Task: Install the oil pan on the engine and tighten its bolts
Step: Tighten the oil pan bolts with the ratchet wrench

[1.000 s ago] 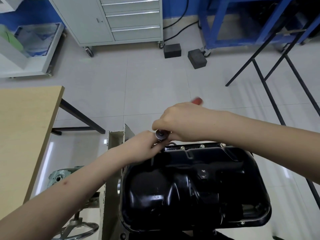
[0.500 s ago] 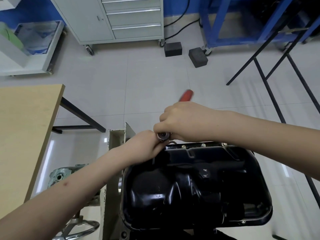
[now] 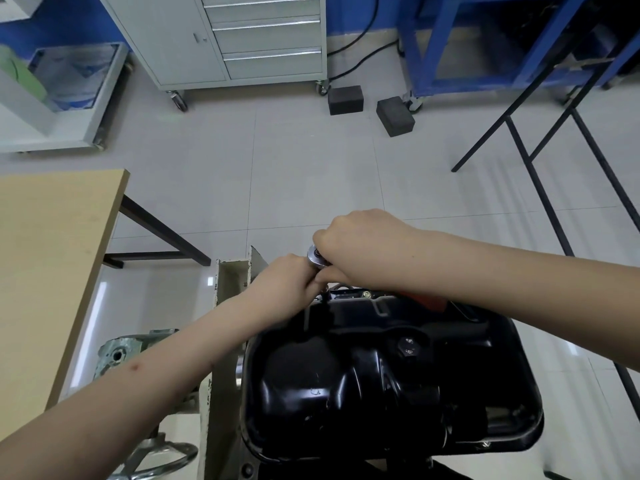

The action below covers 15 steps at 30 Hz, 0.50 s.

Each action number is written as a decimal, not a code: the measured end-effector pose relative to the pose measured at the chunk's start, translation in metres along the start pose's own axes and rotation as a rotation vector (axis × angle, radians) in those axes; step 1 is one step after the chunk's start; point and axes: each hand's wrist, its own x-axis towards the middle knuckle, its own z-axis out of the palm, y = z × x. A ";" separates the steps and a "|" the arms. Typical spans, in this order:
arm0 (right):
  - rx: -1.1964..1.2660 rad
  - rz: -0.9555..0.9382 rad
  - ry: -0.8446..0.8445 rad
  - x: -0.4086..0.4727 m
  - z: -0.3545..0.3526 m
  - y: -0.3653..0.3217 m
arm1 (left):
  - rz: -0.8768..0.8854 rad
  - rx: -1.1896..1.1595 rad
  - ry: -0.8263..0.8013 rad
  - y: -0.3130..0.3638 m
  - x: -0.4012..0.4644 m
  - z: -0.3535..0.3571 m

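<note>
While the black oil pan [image 3: 388, 382] sits seated on the engine at the lower centre of the view, both hands work at its far left corner. Right hand [image 3: 360, 247] has its fingers clenched round the ratchet wrench [image 3: 317, 257], whose chrome head shows just beside the knuckles; the red handle [image 3: 427, 301] emerges beneath the right forearm, lying over the pan's far rim. Left hand [image 3: 287, 278] reaches in from the lower left, its fingers curled against the tool just below the chrome head; exactly what they grasp cannot be told. Brass-coloured bolts [image 3: 365, 292] show along the far flange. Engine stand upright [image 3: 228, 285] is immediately left of the pan. Wooden tabletop [image 3: 52, 258] lies to the left, well apart.
</note>
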 end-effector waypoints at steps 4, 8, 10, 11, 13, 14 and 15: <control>-0.057 -0.156 -0.001 0.000 -0.004 0.010 | 0.084 -0.002 -0.082 -0.005 -0.001 -0.001; -0.134 -0.282 0.034 -0.001 -0.004 0.015 | 0.141 -0.014 -0.167 -0.006 0.001 -0.001; -0.087 -0.225 0.052 -0.002 -0.002 0.016 | 0.152 -0.032 -0.180 -0.007 0.001 -0.003; -0.054 -0.191 0.063 -0.003 0.000 0.015 | 0.153 -0.041 -0.176 -0.008 0.000 -0.004; -0.010 -0.134 0.085 -0.006 0.005 0.012 | 0.136 -0.050 -0.169 -0.010 -0.002 -0.003; 0.009 -0.104 0.097 -0.008 0.008 0.009 | 0.111 -0.053 -0.163 -0.011 -0.002 -0.001; 0.034 -0.069 0.113 -0.009 0.011 0.005 | 0.083 -0.065 -0.144 -0.012 -0.003 0.001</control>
